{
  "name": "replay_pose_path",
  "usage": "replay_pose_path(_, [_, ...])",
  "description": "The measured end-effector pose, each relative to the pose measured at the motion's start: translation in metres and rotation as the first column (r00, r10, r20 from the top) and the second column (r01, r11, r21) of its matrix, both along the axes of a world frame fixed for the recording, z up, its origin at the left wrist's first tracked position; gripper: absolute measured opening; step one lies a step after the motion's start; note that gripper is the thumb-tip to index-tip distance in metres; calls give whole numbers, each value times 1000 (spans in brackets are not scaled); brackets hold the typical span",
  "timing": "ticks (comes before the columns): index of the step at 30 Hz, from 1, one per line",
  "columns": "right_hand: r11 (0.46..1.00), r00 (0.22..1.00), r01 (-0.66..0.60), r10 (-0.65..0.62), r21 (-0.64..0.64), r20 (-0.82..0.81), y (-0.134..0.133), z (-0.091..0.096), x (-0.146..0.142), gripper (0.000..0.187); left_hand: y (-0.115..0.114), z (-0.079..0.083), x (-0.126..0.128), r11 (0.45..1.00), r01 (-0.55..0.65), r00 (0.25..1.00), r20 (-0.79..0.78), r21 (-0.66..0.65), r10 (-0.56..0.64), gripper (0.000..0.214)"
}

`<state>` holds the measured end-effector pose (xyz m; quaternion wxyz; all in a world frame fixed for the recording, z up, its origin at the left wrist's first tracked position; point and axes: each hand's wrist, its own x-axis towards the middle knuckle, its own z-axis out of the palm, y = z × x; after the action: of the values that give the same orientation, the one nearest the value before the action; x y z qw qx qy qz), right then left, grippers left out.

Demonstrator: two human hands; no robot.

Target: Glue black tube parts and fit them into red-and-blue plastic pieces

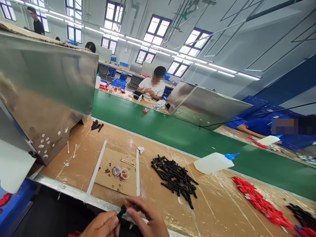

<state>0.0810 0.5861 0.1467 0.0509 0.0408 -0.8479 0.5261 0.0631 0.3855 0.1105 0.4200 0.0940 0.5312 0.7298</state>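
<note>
My left hand pinches a short black plastic rod with a thicker end, just over the near edge of the table. At that thicker end, the fingertips of my right hand close in and touch it; its exact tip is partly hidden. Beyond my hands lies a loose pile of similar black rods. A cardboard sheet held by white tape carries two small round cups and cotton swabs. Brown stains dot the sheet around the cups.
A white bottle with a blue nozzle lies beyond the pile. Red parts form a row at right. A few black parts lie near the metal partition. Past the green belt, a person sits working.
</note>
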Motion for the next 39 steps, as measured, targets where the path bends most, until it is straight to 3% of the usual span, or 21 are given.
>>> replay_pose_path(3, [937,937,348,-348,-12,26,3,-19,-18,35,-1,-10,-5,976,-121,965,250,178,75,49])
replay_pose_path(5, [885,885,465,-465,20,18,5,-29,-32,43,0,-10,-10,962,-181,929,357,205,99,49])
replay_pose_path(9, [896,896,444,-444,12,6,3,-37,-52,41,4,-6,-18,944,-237,887,448,228,114,47])
replay_pose_path(16, [927,921,369,-357,60,-153,-5,-35,-58,19,9,-4,-27,931,-300,841,519,210,154,47])
replay_pose_path(21, [910,890,367,-282,196,-358,-12,-23,-63,11,14,-4,-29,924,-348,819,531,160,217,52])
replay_pose_path(24, [890,860,411,-306,198,-409,-11,-21,-62,10,17,-3,-30,913,-379,787,572,151,232,51])
replay_pose_path(28, [860,831,495,-425,128,-359,-8,-27,-58,15,19,-2,-31,907,-391,765,603,154,227,50])
replay_pose_path(33, [841,829,538,-540,-59,-144,-7,-34,-58,26,19,3,-32,907,-389,764,607,162,220,47])
replay_pose_path(39, [760,771,600,-633,-248,-74,-14,-29,-51,28,18,3,-30,910,-380,769,603,168,211,41])
